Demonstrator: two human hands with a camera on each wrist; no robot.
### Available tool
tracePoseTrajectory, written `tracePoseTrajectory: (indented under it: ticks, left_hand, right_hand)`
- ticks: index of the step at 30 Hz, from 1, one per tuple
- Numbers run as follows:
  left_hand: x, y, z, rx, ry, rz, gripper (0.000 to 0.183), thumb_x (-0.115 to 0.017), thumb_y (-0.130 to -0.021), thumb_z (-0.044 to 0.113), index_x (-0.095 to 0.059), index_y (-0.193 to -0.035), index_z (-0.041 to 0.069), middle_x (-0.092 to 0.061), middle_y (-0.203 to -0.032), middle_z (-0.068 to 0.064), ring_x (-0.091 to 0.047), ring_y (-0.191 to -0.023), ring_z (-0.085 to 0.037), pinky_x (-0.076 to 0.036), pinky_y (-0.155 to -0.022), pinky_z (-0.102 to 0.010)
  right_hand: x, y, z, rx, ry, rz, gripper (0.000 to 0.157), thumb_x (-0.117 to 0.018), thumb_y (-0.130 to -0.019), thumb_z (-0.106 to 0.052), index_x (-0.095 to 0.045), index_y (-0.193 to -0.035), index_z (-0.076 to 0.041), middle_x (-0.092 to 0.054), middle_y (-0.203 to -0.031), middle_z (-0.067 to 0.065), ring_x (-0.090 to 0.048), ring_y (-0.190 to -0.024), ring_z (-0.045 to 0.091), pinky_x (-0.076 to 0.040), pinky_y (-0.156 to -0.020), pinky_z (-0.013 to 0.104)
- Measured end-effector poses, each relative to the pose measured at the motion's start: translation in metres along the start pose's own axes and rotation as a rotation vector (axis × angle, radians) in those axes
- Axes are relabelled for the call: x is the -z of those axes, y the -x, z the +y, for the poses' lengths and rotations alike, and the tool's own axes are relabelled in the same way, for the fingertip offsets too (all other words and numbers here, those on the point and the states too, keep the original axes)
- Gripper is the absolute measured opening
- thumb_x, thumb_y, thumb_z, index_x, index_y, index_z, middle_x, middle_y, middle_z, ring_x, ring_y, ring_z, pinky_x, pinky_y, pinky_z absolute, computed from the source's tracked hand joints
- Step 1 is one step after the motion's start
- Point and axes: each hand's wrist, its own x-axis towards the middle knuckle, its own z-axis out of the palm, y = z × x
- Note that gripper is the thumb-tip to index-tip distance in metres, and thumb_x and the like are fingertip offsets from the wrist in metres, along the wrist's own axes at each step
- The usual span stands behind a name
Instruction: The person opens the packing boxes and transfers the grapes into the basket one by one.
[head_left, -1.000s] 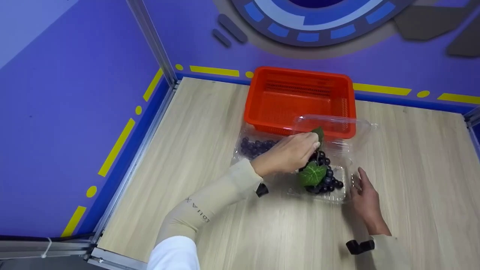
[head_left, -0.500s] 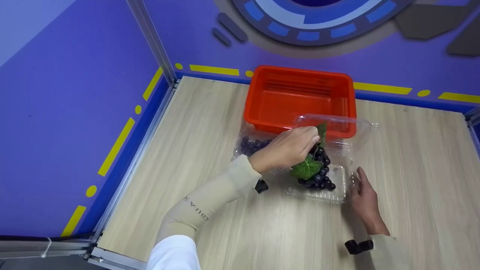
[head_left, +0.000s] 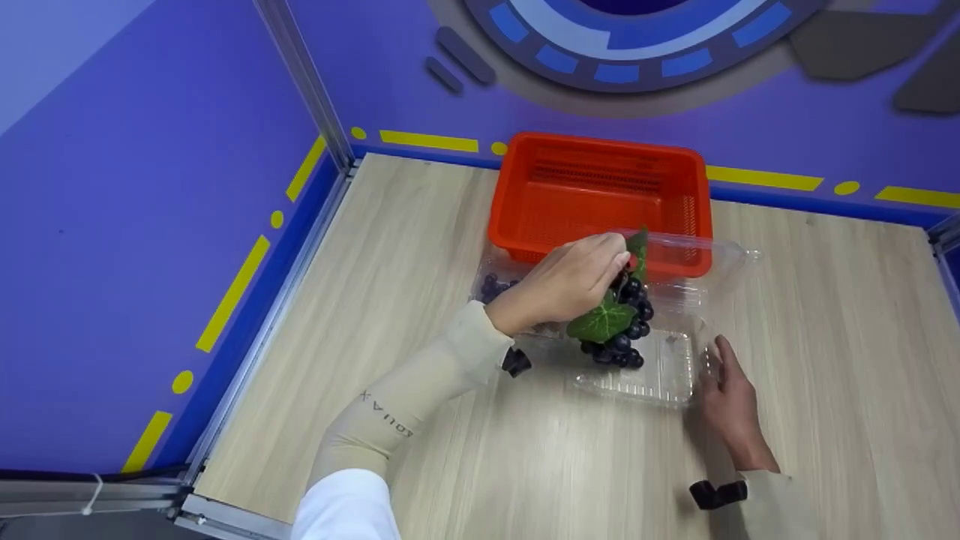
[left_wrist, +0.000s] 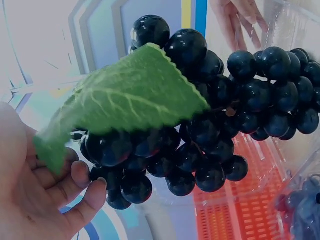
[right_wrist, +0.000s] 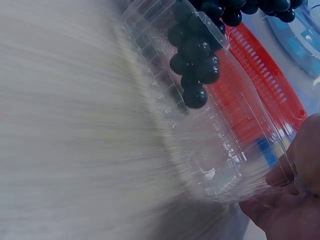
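In the head view my left hand (head_left: 574, 277) holds a bunch of dark grapes (head_left: 634, 319) by its top, with green leaves at the stem. The bunch hangs over the left part of an open clear plastic box (head_left: 667, 360). In the left wrist view, curled fingertips (left_wrist: 92, 195) grip the stem end beside a large leaf (left_wrist: 135, 95). My right hand (head_left: 731, 401) is at the box's right side. The right wrist view shows its thumb and fingers pinching the box's end wall (right_wrist: 240, 185). The open lid (head_left: 720, 262) leans back over a red basket's front.
The red plastic basket (head_left: 600, 206) stands behind the boxes, against the back wall. To the left, another clear box holds dark grapes (head_left: 495, 287), partly hidden by my left hand. A wooden tabletop (head_left: 420, 240) lies under everything, with a purple panel (head_left: 150, 262) along its left.
My left hand has moved up and left, lifting the grape bunch from the open box's floor. My right hand and both boxes have stayed in place.
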Motion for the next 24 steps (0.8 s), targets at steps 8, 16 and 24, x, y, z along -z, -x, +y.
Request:
tracePoseTrajectory:
  ticks: [8,16,24]
  left_hand:
    - [0.009,0.000,-0.004,0.003,0.009,0.052,0.026,-0.030,-0.106,0.026,-0.044,-0.093,0.008,-0.036,-0.079,-0.002,-0.033,-0.068,-0.013,-0.022,-0.060,-0.020]
    - [0.021,-0.002,-0.006,0.016,0.040,0.096,0.027,-0.031,-0.106,0.025,-0.044,-0.090,0.007,-0.035,-0.077,-0.001,-0.032,-0.066,-0.013,-0.022,-0.059,-0.020]
    - [0.033,-0.004,-0.009,0.039,0.055,0.142,0.027,-0.033,-0.105,0.024,-0.045,-0.088,0.006,-0.033,-0.075,0.000,-0.031,-0.065,-0.013,-0.021,-0.060,-0.022]
  right_hand:
    - [0.002,0.001,0.002,-0.023,-0.005,-0.001,0.067,-0.036,-0.099,0.000,-0.003,-0.156,-0.012,-0.011,-0.160,0.022,-0.018,-0.145,0.046,-0.023,-0.116,0.056]
    - [0.005,0.002,0.003,-0.024,-0.011,0.001,0.066,-0.036,-0.100,0.000,-0.004,-0.156,-0.011,-0.013,-0.160,0.023,-0.018,-0.145,0.045,-0.022,-0.116,0.056]
    - [0.005,0.003,0.004,-0.023,0.006,0.017,0.066,-0.035,-0.099,0.001,-0.003,-0.156,-0.012,-0.010,-0.161,0.022,-0.016,-0.146,0.045,-0.022,-0.116,0.054]
